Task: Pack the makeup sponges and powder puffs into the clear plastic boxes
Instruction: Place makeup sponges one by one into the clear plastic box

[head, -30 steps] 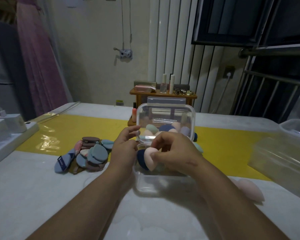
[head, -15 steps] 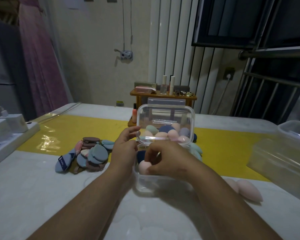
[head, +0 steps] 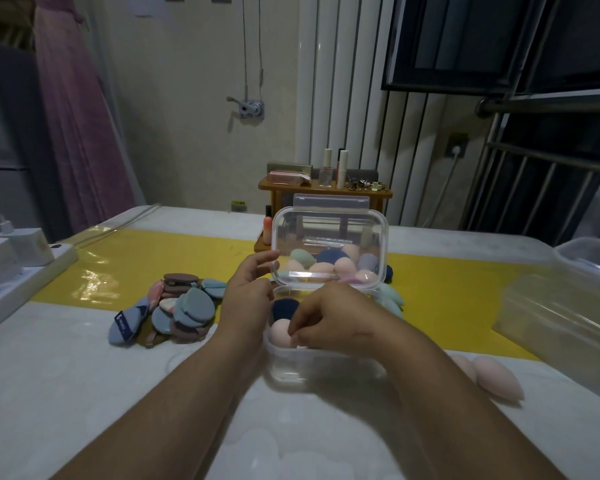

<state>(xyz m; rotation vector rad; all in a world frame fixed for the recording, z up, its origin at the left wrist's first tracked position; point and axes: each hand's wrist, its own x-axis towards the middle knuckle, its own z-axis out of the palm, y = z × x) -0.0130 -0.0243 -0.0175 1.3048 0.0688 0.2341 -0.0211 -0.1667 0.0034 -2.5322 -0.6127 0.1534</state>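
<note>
Sponge-packing is under way: the right hand, fingers curled onto a pink sponge, seats it inside the clear box just in front of a navy sponge. The left hand rests at the box's left side by the raised lid; whether it grips, I cannot tell. Next, probably, let go and reach for the loose sponges right of the box, or the powder puffs left of it.

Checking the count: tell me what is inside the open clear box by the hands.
A dark blue sponge and a pink sponge, held by the right hand, lie inside the clear box. The hand hides the rest.
</note>
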